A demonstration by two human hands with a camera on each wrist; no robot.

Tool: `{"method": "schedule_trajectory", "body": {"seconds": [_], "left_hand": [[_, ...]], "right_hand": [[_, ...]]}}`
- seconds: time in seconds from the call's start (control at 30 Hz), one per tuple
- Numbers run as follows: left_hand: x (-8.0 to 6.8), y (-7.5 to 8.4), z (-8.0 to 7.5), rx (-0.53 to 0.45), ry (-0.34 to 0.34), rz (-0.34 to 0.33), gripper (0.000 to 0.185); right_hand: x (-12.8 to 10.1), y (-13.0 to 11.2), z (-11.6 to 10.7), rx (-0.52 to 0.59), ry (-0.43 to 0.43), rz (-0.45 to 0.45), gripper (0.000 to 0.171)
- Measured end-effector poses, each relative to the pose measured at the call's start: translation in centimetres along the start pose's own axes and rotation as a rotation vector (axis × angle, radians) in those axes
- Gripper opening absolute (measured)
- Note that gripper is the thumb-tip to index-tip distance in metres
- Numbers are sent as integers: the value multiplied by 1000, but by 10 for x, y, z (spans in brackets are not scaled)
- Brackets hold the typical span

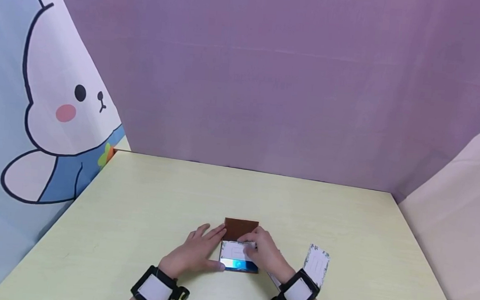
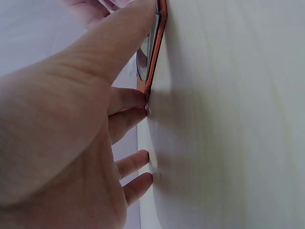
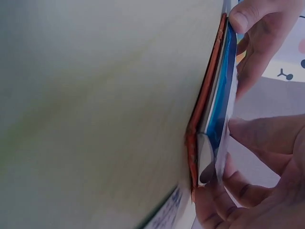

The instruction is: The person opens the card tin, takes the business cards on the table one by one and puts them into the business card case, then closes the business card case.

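Your right fingers (image 1: pixel 249 236) look pinched on the right end of the white card (image 1: pixel 231 250), while your left fingers (image 1: pixel 216 232) lie straight and apart against the left edge of the brown case (image 1: pixel 238 227) on the tabletop (image 1: pixel 157 200). The card lies over the case between both sets, its long axis running across from left fingers to right, so the right ones are nearer; you cannot tell whether its lower edge is tucked in.
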State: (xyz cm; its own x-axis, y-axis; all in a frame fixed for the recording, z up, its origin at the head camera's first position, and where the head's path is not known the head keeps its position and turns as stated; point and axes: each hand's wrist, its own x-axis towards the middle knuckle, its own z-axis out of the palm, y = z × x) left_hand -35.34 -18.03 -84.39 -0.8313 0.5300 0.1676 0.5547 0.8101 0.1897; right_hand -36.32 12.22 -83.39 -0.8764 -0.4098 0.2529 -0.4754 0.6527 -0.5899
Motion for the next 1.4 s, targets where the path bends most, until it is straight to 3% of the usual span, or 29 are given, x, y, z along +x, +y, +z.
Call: {"method": "schedule_trajectory", "body": {"seconds": [0.2,0.5,0.7,0.93,1.17,1.4], "left_hand": [[0,-1,5,15,2,7,117],[-1,-4,6,5,8,14,117],[-1,-7,9,-1,13,14,117],[0,-17,21,11,26,42,118],[-2,-15,24,29,26,38,118],[-3,-7,19,22,23,29,118]], "right_hand": [[-4,9,10,-61,-29,28,26],[-4,12,9,-66,-11,-14,21],[-10,25,5,-42,23,0,40],[-38,74,-8,-73,164,135,60],[-78,87,-33,-141,86,379,76],[-100,80,-45,-297,71,474,97]]}}
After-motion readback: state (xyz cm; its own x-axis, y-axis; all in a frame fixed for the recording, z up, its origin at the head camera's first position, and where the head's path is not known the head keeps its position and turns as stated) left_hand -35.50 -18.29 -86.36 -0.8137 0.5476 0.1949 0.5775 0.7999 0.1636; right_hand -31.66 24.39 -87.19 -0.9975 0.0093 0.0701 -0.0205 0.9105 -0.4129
